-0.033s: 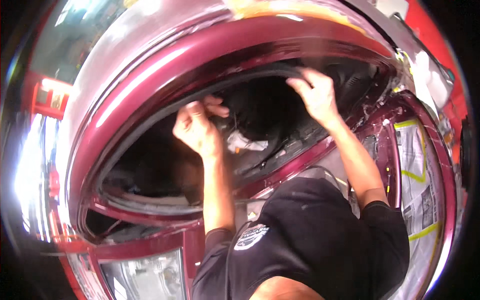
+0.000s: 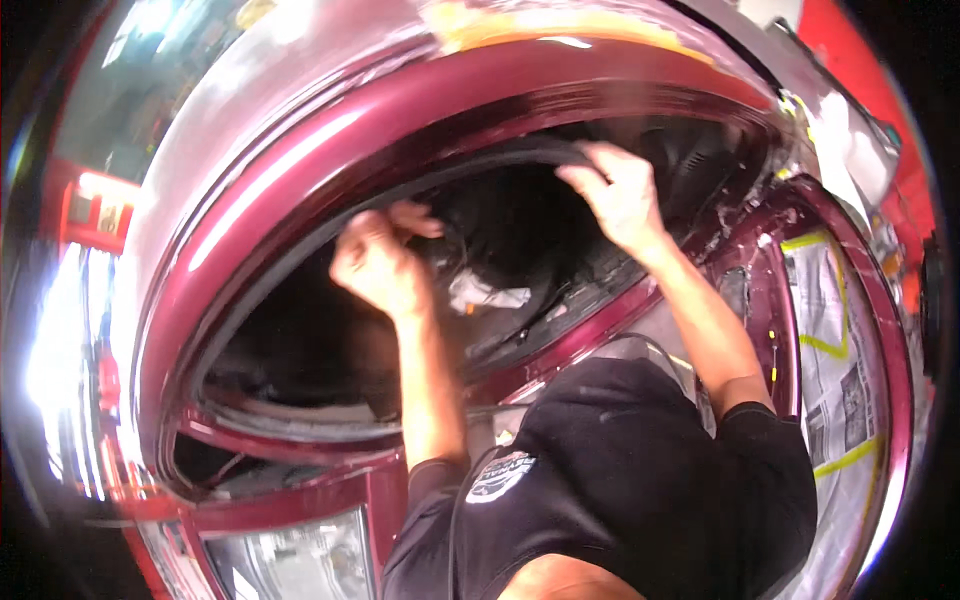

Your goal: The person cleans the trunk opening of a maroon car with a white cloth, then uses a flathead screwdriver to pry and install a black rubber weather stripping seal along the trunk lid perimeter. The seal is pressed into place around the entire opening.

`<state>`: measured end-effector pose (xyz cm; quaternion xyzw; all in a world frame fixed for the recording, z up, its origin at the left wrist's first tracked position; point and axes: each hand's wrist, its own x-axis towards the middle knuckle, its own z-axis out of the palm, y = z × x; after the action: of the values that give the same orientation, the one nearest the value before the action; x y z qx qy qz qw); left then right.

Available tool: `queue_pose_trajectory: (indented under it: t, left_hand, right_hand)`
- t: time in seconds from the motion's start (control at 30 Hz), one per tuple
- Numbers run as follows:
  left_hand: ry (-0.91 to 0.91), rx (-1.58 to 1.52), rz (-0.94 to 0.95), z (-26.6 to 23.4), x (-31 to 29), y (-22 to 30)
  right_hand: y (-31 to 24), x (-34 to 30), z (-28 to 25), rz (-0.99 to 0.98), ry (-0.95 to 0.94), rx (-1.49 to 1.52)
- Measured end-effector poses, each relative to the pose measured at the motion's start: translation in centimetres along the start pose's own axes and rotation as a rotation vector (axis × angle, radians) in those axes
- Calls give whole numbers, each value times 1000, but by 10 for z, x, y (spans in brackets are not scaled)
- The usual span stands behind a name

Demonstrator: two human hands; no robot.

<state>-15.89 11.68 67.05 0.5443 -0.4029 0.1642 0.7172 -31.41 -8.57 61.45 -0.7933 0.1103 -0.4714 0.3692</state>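
Observation:
A maroon car body [image 2: 330,140] arches over a wide door opening. Along the upper edge of that opening runs a black rubber door seal [image 2: 500,160]. My left hand [image 2: 385,262] is raised to the seal's left stretch, thumb and fingers bent and pressed at the strip, the other fingers partly blurred. Farther right, my right hand [image 2: 622,195] pinches the seal between thumb and fingertips. Between the two hands the strip stands as a dark curved band below the painted edge. The exact contact of the left fingertips is hard to see.
Inside the dark car, a white crumpled piece [image 2: 490,292] lies low. To the right, an open door [image 2: 800,200] carries paper masking [image 2: 830,380] with yellow tape. A windowed door [image 2: 290,550] is at lower left. The roof has a yellowish patch [image 2: 570,25].
Both hands appear slightly farther left in the picture, the left one a little more than the right. The car has also shifted slightly in view. The right hand's pinch stays on the seal.

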Motion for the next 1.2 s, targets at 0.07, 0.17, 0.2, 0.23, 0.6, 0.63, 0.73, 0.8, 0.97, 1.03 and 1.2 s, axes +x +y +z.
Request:
queue_pose_trajectory:
  t: [0.07, 0.17, 0.2, 0.23, 0.6, 0.63, 0.73, 0.8, 0.97, 1.03, 1.2]
  left_hand:
    - [75, -23, 2, 0, 0, -3]
    - [72, -32, -29, 10, 0, 0]
    - [46, -57, -86, 13, -1, 3]
    - [23, -78, -135, 15, -2, 7]
    - [-196, -92, -308, 13, -5, 13]
    - [-209, -152, -339, 19, -6, 17]
    - [-233, -104, -353, 33, -10, 28]
    - [-215, -21, -323, 33, -9, 25]
    - [-225, -87, -374, 28, -4, 26]
    - [-171, -61, -406, 26, -4, 28]
    - [-197, -101, -454, 22, -5, 30]
  right_hand:
    - [3, -6, 6, -88, 26, -43]
    - [4, -12, 10, -88, 5, -19]
    - [4, -17, 12, -72, 7, -21]
    - [4, -21, 13, -64, 9, -17]
    - [75, -181, 22, 160, -263, -120]
    - [88, -207, 27, 149, -291, -146]
    - [130, -277, 36, 320, -327, 47]
    - [151, -296, 26, 491, -213, 161]
    - [182, -231, -32, 758, 156, 182]
    - [174, -200, -38, 678, 152, 192]
    - [142, -160, -6, 430, -20, 40]
